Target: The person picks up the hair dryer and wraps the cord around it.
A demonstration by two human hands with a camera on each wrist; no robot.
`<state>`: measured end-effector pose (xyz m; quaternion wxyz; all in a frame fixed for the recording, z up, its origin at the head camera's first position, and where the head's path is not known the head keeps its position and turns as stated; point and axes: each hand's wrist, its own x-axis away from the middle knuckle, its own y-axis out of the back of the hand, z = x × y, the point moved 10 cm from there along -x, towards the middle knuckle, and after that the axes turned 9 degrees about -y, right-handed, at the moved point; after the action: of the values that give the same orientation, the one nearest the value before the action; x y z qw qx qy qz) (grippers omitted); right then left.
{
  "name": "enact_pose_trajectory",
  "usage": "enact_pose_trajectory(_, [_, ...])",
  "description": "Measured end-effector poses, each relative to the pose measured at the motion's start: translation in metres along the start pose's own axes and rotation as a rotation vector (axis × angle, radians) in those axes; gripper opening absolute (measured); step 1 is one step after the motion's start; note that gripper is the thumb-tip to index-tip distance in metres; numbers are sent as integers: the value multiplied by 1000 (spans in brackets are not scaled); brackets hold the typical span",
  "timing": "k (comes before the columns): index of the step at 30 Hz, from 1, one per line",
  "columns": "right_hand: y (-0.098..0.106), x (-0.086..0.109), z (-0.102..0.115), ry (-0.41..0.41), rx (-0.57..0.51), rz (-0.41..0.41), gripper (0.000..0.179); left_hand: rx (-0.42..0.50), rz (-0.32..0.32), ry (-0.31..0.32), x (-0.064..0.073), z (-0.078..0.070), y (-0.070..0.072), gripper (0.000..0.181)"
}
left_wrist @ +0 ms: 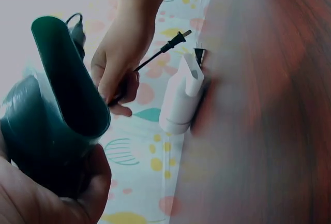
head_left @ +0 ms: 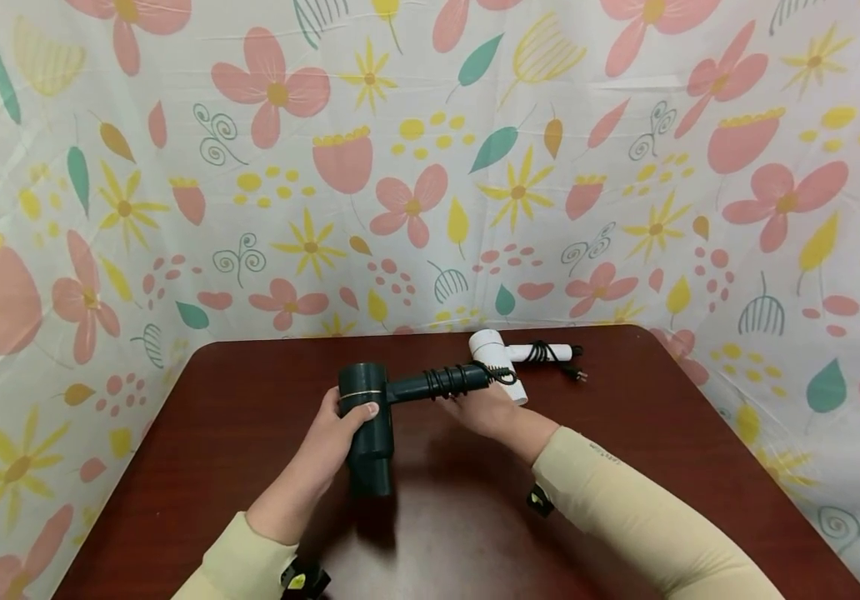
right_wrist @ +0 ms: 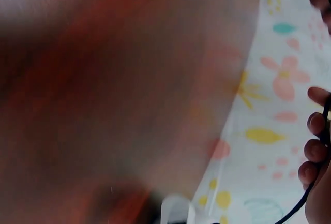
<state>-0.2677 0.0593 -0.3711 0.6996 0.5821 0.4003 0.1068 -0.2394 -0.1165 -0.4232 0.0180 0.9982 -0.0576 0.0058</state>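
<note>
A dark green hair dryer (head_left: 372, 429) is held above the table, its handle (head_left: 430, 384) pointing right with black cord coiled round it. My left hand (head_left: 331, 437) grips its barrel, thumb across the near side. Behind the handle is my right hand (head_left: 484, 410); its fingers are partly hidden in the head view. In the left wrist view that hand's fingers curl round the black power cord (left_wrist: 150, 61), whose plug (left_wrist: 175, 42) sticks out. The right wrist view shows the curled fingers (right_wrist: 314, 150) at its right edge, with the cord across them.
A white hair dryer (head_left: 486, 350) lies at the back of the brown table (head_left: 265, 417), just beyond my right hand. Its black cord is wrapped round the handle, with the plug (head_left: 578, 375) lying to the right. A flower-patterned cloth (head_left: 415, 167) hangs behind and beside the table.
</note>
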Motion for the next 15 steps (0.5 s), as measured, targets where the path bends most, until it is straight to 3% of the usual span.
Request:
enact_pose_trajectory(2, [-5, 2, 8, -23, 78, 9, 16, -10, -39, 7, -2, 0, 2, 77])
enact_pose_trajectory(3, [-7, 1, 11, -58, 11, 28, 17, -19, -60, 9, -4, 0, 3, 79])
enact_pose_trajectory(6, [-15, 2, 20, -103, -41, 134, 23, -41, -121, 10, -9, 1, 10, 83])
enact_pose_trajectory(9, [-12, 5, 23, -142, -63, 181, 22, -80, -156, 6, -14, 4, 19, 88])
enact_pose_trajectory(15, [12, 7, 25, -109, -24, 76, 14, -153, -187, 14, -22, 10, 39, 93])
